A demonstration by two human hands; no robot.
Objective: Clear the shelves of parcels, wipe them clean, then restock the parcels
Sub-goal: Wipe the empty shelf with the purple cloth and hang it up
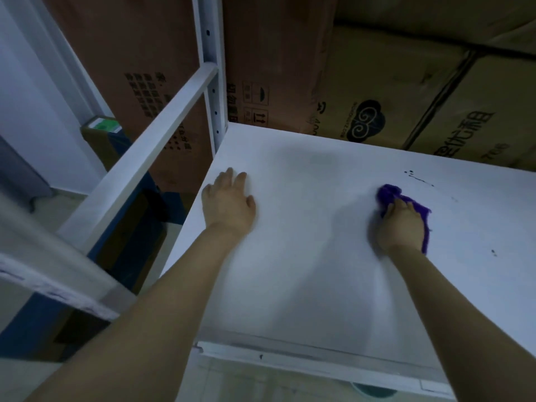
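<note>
1. Your left hand [229, 201] lies palm down on the white shelf [304, 271], close to its left edge and about halfway back. Its fingers [230, 177] are straight and slightly spread, pointing at the far edge and holding nothing.
2. Your right hand [403, 227] is further right on the same shelf, well apart from the left one. Its fingers are curled over a bunched purple cloth [387, 192] and grip it, pressing it down against the shelf.
3. The cloth sticks out beyond your fingertips toward the far edge. A strip of it also shows along the right side of your hand, down to the wrist.
4. A few dark specks [417, 178] mark the shelf just beyond the cloth, toward the far right corner. One more spot [493, 252] sits nearer the right edge.
5. Printed cardboard cartons [377, 105] stand stacked just past the far edge of the shelf, along its whole visible length.
6. A white perforated upright [213, 82] rises at the far left corner. A white rail [145, 158] slants from it toward you, to the left of the left edge.
7. Beyond that rail stands a tall brown carton [130, 59], with a small box bearing a green label [101, 129] to its left, lower down.
</note>
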